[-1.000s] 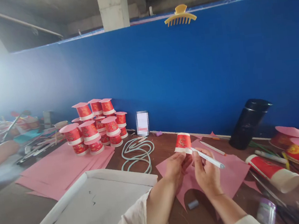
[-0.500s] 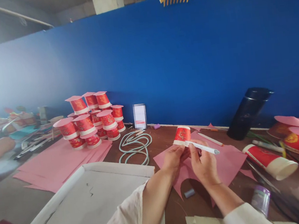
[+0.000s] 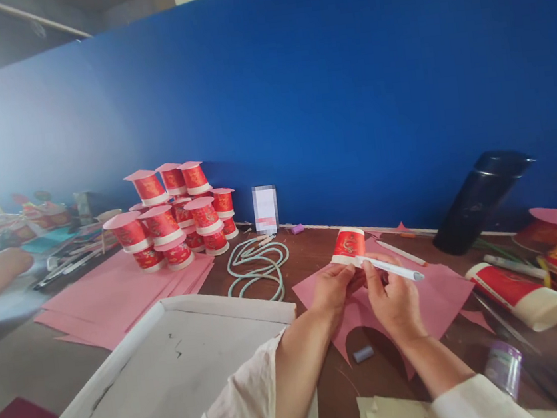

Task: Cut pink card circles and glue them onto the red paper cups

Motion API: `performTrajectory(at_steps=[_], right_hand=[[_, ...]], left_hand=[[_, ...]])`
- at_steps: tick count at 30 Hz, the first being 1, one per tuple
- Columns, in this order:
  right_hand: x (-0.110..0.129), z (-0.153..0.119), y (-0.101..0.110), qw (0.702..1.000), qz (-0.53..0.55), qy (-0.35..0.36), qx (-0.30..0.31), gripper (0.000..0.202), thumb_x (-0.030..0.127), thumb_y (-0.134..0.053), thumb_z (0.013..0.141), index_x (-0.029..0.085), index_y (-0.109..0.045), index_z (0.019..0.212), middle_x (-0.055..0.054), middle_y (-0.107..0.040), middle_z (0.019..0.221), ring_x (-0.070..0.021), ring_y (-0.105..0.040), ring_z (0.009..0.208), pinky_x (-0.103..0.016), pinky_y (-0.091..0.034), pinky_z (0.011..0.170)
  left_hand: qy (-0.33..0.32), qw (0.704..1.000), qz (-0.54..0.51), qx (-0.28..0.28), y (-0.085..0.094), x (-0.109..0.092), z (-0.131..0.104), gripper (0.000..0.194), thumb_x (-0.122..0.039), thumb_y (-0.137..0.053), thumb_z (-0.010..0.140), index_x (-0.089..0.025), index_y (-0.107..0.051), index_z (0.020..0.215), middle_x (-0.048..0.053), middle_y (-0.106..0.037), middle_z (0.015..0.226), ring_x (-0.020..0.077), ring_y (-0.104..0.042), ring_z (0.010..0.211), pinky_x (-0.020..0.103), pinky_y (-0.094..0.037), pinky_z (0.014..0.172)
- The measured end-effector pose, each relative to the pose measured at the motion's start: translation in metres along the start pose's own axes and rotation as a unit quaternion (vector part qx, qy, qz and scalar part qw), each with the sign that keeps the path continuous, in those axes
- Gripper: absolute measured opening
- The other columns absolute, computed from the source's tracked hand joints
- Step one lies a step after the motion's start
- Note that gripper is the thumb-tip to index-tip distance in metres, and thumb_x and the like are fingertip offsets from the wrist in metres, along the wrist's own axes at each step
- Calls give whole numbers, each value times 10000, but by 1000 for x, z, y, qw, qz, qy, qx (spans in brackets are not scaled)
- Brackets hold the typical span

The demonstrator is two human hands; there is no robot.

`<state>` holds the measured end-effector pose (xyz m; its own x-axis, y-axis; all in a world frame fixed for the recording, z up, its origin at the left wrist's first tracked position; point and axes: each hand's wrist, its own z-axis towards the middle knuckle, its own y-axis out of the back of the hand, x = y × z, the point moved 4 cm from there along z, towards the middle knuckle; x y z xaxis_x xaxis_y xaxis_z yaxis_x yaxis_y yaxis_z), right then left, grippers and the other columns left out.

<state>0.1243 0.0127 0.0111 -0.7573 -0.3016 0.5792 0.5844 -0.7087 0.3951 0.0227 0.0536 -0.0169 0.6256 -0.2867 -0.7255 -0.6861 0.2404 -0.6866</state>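
Observation:
My left hand [image 3: 332,290] is closed on the near end of a red paper cup [image 3: 349,244] with a gold pattern and a white rim band. The cup lies tipped over a pink paper sheet [image 3: 444,294] with curved cut-outs. In my right hand [image 3: 394,300] is a slim white pen [image 3: 397,270], gripped by thumb and fingers. Its tip end meets the cup's white band, though the exact contact is hidden by my fingers. Another slim white stick [image 3: 401,252] with an orange end lies just behind the sheet.
Left stand stacked red cups with pink paper tops [image 3: 162,225], beside pink sheets [image 3: 82,298]. A white box lid [image 3: 128,394], coiled cable [image 3: 258,268] and phone [image 3: 265,209] lie nearer. Right are a black flask [image 3: 481,202] and red cup [image 3: 520,295]. Another person's hand [image 3: 6,267] is far left.
The view has tilted down and turned slightly left, so everything sits a little higher and further right. Both hands keep the same hold on the cup and the pen.

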Motion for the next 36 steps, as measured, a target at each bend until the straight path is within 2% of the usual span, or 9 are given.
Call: performTrajectory(at_steps=[11,18,22,29,33,36], right_hand=[[0,0,0,998,-24,-32,44,309,435,-468,918,183,-634,983,-98,-709,896,-240,-663,778,-337,-479,683],[2,-4,1,996,-50,-47,65,369,477,-448,907,176,-649,981,-115,-722,852,-274,-675,777,-356,-479,677],[3,-4,1,995,-71,-41,53,371,467,-456,904,172,-666,985,-113,-726,833,-281,-681,790,-357,-482,689],[4,0,3,997,-67,-25,13,314,427,-490,895,185,-666,993,-92,-727,957,-265,-683,858,-330,-487,701],[4,1,4,997,-73,-29,12,334,442,-491,888,181,-671,993,-102,-728,952,-271,-684,845,-337,-486,693],[5,0,4,995,-85,-33,29,347,456,-484,886,179,-678,964,-102,-730,865,-273,-687,791,-336,-480,662]], left_hand=[[-7,999,25,-24,3,-4,-1,331,-390,-816,592,-115,-654,676,58,-653,689,183,-646,744,366,-482,877],[-13,1000,7,-10,5,-3,2,315,-374,-823,579,-124,-669,693,55,-663,739,175,-638,782,370,-454,942],[-3,1000,13,-17,6,-2,1,319,-380,-816,586,-120,-669,699,65,-670,749,193,-652,804,373,-458,935],[12,1000,24,-11,2,0,-2,342,-373,-812,601,-104,-679,766,94,-696,757,223,-674,812,390,-473,913],[9,999,27,-14,3,1,-1,335,-370,-812,601,-106,-680,758,88,-694,755,213,-671,798,388,-473,916],[4,999,25,-23,4,1,0,347,-385,-818,584,-108,-679,740,76,-683,737,200,-663,774,375,-474,904]])
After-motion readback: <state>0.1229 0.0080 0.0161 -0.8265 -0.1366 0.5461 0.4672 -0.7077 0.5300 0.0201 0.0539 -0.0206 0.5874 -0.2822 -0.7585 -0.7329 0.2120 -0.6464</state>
